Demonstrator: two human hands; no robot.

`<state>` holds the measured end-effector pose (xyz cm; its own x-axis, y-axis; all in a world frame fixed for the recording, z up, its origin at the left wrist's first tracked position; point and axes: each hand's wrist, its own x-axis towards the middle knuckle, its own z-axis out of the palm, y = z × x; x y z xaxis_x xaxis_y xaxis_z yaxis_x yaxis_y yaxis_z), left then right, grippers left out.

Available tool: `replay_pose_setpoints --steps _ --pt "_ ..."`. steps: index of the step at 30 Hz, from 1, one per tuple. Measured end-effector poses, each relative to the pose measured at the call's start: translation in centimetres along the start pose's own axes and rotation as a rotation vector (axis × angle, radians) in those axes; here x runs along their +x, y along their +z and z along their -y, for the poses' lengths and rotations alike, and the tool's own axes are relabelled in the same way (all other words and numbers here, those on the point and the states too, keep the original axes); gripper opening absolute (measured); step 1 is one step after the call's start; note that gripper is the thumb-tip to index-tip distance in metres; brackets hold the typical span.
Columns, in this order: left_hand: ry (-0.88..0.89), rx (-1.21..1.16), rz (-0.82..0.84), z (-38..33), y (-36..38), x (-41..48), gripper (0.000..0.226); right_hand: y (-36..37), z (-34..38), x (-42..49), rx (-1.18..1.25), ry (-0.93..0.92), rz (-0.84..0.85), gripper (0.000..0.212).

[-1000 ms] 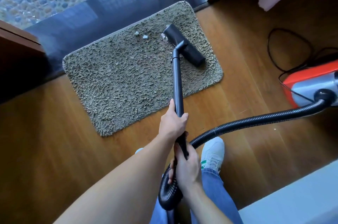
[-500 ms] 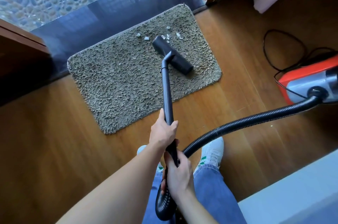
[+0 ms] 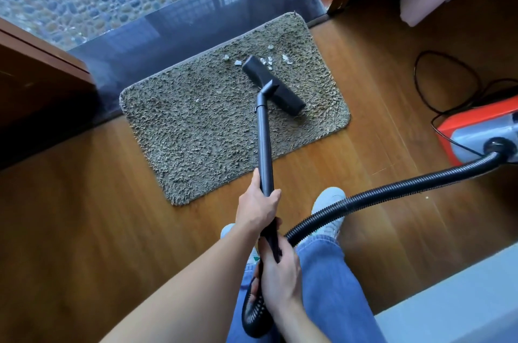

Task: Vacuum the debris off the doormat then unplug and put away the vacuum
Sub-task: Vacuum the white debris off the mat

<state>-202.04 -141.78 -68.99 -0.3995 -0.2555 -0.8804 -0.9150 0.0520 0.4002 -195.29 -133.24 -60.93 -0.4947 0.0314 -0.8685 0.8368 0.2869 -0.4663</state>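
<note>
A shaggy olive doormat (image 3: 201,129) lies on the wooden floor by the glass door. Several white bits of debris (image 3: 266,60) sit near its far edge. The black vacuum nozzle (image 3: 273,86) rests on the mat just this side of the debris. My left hand (image 3: 259,204) grips the black wand (image 3: 265,141) partway up. Lower down, my right hand (image 3: 280,272) holds the wand's handle where the ribbed hose (image 3: 392,188) joins. The hose runs right to the orange and grey vacuum body (image 3: 479,129).
The black power cord (image 3: 437,79) loops on the floor behind the vacuum. A dark wooden cabinet (image 3: 36,85) stands at the left. A pale grey surface (image 3: 462,300) fills the lower right corner. My white shoes and jeans are below the hands.
The nozzle has slid back toward me across the mat, uncovering more white debris beyond it. Both hands kept their hold on the wand.
</note>
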Motion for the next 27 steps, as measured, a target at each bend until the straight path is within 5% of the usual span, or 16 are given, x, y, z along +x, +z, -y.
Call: replay_pose_setpoints --steps 6,13,27 --pt "0.035 0.054 0.009 -2.8 1.2 2.9 0.069 -0.8 1.8 3.1 0.072 0.015 0.009 0.025" --pt "0.066 -0.201 0.08 -3.9 2.6 3.4 0.063 -2.9 2.6 5.2 -0.083 -0.095 -0.049 0.019" --pt "0.13 -0.069 -0.047 -8.8 4.6 5.1 0.068 -5.1 5.1 9.1 -0.023 -0.089 -0.03 0.023"
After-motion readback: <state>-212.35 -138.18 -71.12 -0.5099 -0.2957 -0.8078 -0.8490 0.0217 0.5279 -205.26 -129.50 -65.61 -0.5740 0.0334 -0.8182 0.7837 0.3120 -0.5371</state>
